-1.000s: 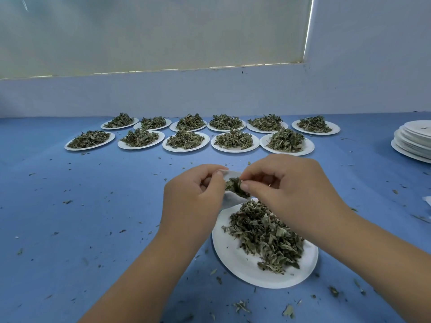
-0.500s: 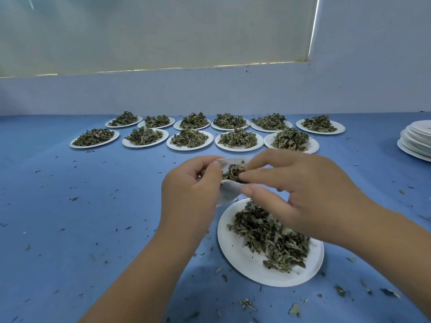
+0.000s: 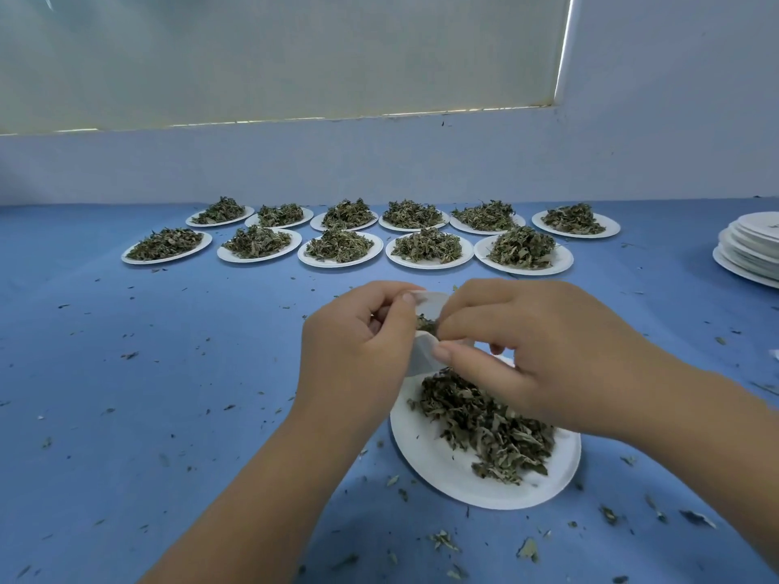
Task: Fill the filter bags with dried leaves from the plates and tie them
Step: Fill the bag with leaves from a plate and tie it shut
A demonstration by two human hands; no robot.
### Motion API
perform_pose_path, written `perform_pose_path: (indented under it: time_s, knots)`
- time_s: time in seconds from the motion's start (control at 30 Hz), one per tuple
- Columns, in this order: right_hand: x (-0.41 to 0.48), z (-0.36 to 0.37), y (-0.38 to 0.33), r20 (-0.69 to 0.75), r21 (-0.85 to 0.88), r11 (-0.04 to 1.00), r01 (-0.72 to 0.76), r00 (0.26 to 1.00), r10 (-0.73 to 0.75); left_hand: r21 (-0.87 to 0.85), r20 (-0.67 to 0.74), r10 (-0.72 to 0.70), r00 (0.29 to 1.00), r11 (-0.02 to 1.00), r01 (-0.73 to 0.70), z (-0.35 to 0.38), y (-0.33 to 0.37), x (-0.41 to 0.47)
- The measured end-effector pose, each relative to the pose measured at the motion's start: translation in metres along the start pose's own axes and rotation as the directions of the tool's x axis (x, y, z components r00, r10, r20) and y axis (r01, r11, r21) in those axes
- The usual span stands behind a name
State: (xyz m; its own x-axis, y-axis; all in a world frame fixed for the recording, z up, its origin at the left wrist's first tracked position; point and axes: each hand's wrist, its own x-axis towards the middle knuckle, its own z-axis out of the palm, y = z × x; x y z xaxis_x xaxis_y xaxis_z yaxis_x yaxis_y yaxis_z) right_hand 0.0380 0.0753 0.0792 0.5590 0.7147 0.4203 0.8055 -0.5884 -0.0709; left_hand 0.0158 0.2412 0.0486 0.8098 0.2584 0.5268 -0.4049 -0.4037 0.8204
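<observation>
A small white filter bag is held up above the near white plate, which carries a heap of dried leaves. My left hand grips the bag's left edge between thumb and fingers. My right hand pinches the bag's mouth from the right, with dark leaves showing inside the opening between the two hands. Most of the bag is hidden behind my fingers.
Two rows of several white plates heaped with dried leaves stand farther back on the blue table. A stack of bare white plates sits at the right edge. Leaf crumbs lie scattered around the near plate.
Both hands have lifted the bag slightly away from the near plate. My right fingers have moved from pushing leaves into the opening to pinching its edge.
</observation>
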Motion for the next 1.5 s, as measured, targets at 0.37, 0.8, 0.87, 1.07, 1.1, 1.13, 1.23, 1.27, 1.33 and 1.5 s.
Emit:
perform_pose_path:
  time_s: [0.37,0.8,0.87,1.07,1.1,1.13,1.23,1.27,1.33,1.5]
  knots:
    - [0.002,-0.009,0.002,0.035,0.165,0.985,-0.051,0.998,0.046,0.043,0.035,0.026,0.999,0.999,-0.028,0.001,-0.003,0.001]
    - [-0.024,-0.009,-0.002,0.227,0.123,0.946,-0.299,0.937,0.267,0.204,0.001,0.159,0.987,0.966,-0.156,0.0,-0.01,0.003]
    - [-0.037,-0.001,-0.001,0.23,0.077,0.945,-0.317,0.928,0.293,0.223,0.0,0.183,0.983,0.958,-0.178,0.0,-0.01,0.003]
    - [-0.059,0.017,-0.003,0.252,-0.032,0.968,-0.248,0.935,0.247,0.221,0.023,0.174,0.985,0.96,-0.174,0.003,-0.011,-0.001]
    - [-0.061,0.021,-0.005,0.261,-0.048,0.971,-0.236,0.935,0.24,0.229,0.029,0.177,0.984,0.957,-0.179,0.004,-0.011,-0.001]
    - [-0.061,0.023,-0.006,0.262,-0.06,0.972,-0.228,0.936,0.235,0.233,0.03,0.177,0.984,0.956,-0.179,0.004,-0.011,-0.001]
    - [-0.062,0.027,-0.007,0.257,-0.07,0.971,-0.23,0.936,0.24,0.227,0.024,0.165,0.986,0.96,-0.166,0.004,-0.013,-0.001]
    - [-0.062,0.027,-0.007,0.257,-0.062,0.969,-0.24,0.934,0.248,0.228,0.024,0.162,0.987,0.96,-0.163,0.004,-0.013,-0.001]
    - [-0.063,0.027,-0.009,0.257,-0.038,0.962,-0.27,0.928,0.271,0.231,0.028,0.16,0.987,0.959,-0.162,0.003,-0.014,-0.001]
    - [-0.062,0.028,-0.011,0.269,-0.024,0.952,-0.307,0.915,0.301,0.238,0.013,0.158,0.987,0.959,-0.157,0.002,-0.014,0.0]
